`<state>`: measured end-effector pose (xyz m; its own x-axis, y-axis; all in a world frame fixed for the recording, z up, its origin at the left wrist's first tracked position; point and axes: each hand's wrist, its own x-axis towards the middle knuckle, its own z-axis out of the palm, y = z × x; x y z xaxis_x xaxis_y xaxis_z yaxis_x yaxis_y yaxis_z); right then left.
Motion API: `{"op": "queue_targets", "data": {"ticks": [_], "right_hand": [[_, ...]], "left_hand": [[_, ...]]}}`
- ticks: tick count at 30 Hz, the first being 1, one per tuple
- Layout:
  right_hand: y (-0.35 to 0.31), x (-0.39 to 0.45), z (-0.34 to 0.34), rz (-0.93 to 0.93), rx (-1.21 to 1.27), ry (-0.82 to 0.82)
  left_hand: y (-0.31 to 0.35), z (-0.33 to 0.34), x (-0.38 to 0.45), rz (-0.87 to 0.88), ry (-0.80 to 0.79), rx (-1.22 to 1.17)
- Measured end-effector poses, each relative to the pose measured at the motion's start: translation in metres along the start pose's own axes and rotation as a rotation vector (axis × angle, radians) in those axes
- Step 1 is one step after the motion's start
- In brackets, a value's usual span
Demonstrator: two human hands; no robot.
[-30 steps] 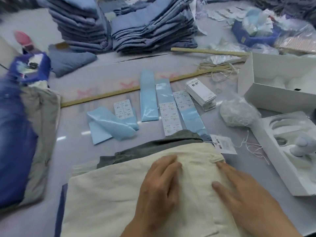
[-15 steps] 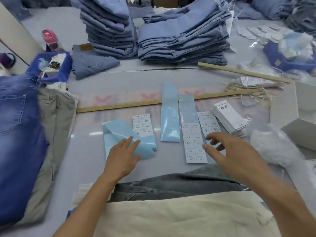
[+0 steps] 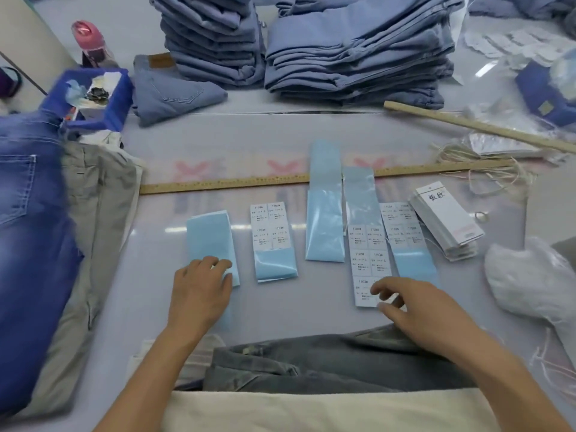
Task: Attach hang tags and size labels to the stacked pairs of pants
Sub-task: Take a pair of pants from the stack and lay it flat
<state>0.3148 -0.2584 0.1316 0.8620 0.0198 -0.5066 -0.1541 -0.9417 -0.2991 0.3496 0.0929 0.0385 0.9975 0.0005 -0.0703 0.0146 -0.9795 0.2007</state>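
Grey jeans [image 3: 311, 360] lie on cream pants [image 3: 311, 410] at the near edge. Beyond them are several light blue backing strips, some still carrying white size labels [image 3: 271, 226]. My left hand [image 3: 202, 288] presses its fingers on the lower end of the leftmost blue strip [image 3: 212, 241]. My right hand [image 3: 414, 307] has thumb and bent forefinger pinching the bottom label of a longer label strip [image 3: 371, 257]. A fanned stack of white hang tags [image 3: 445, 226] lies to the right of the strips, apart from both hands.
Two tall stacks of folded blue pants [image 3: 358, 48] stand at the back. Blue jeans [image 3: 28, 244] and beige pants [image 3: 96, 229] lie at left. A wooden ruler [image 3: 237, 182] crosses the table. A blue bin [image 3: 90, 98], string bundle [image 3: 467, 160] and white plastic bag [image 3: 530, 282] sit around.
Both hands left the cream pants and reached forward to the strips. The leftmost blue strip now lies flat under my left hand; my right hand dropped to the long strip's bottom label.
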Motion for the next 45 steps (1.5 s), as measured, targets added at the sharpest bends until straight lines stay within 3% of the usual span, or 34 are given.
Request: {"op": "queue_targets", "data": {"ticks": [5,8,11,17,22,25,30,35,45], "right_hand": [[0.049,0.057,-0.016,0.095,-0.019,0.034],[0.069,0.073,0.006,0.114,0.066,0.169],[0.082,0.075,0.030,0.096,0.211,0.240],[0.086,0.100,0.023,-0.008,0.235,0.287],[0.080,0.131,0.001,-0.035,0.271,0.434],[0.077,0.150,-0.001,-0.042,0.277,0.497],[0.083,0.170,0.014,-0.051,0.159,0.454],[0.084,0.172,0.025,-0.098,0.159,0.582],[0.079,0.167,0.029,-0.163,-0.031,0.718]], "left_hand": [[0.069,-0.014,0.014,0.146,0.003,-0.163],[0.124,-0.007,0.022,0.311,-0.097,-0.269],[0.176,0.013,0.037,0.443,-0.192,-0.192],[0.239,0.051,0.088,0.447,-0.141,-0.160],[0.256,0.068,0.126,0.467,-0.243,-0.131],[0.256,0.080,0.139,0.517,-0.204,-0.135],[0.250,0.095,0.134,0.517,-0.122,-0.215],[0.245,0.106,0.128,0.535,-0.030,-0.228],[0.243,0.106,0.125,0.527,-0.041,-0.218]]}}
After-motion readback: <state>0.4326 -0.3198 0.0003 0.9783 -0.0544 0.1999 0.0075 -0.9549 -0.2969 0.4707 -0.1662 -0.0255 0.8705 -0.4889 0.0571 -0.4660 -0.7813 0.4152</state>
